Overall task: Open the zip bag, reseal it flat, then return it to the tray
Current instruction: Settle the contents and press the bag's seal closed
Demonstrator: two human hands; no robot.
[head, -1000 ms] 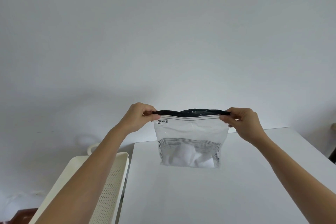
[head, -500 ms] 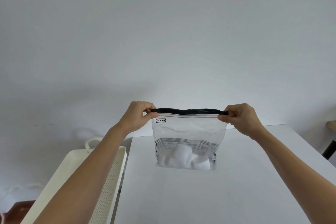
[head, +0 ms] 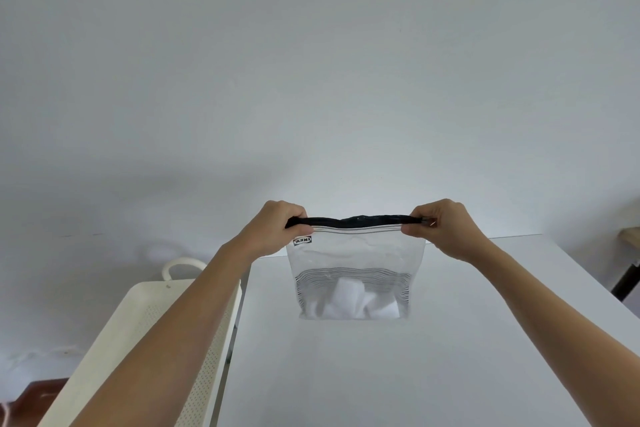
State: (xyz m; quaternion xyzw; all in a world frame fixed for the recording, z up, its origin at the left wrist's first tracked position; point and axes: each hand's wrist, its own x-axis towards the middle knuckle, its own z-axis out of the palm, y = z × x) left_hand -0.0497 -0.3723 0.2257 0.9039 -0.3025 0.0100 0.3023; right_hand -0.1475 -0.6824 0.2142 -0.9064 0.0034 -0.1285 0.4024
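Note:
A clear zip bag [head: 356, 256] with a black top strip and thin dark stripes hangs upright above the white table [head: 381, 374]. White crumpled material lies in its bottom. My left hand [head: 277, 229] pinches the top left corner of the bag. At the top right corner, my right hand [head: 441, 227] pinches the strip. The black strip between them runs nearly straight, with a small gap showing in the middle. The cream perforated tray [head: 145, 315] with a loop handle sits to the left of the table, partly hidden by my left forearm.
A plain white wall fills the upper view. At the far right edge stands part of a wooden surface with a dark leg [head: 627, 281]. A dark brown object [head: 38, 392] sits low at the left, beside the tray.
The bag has stayed held at both top corners. The mouth gap narrowed and then shows slightly again in the middle; the view shifted a little.

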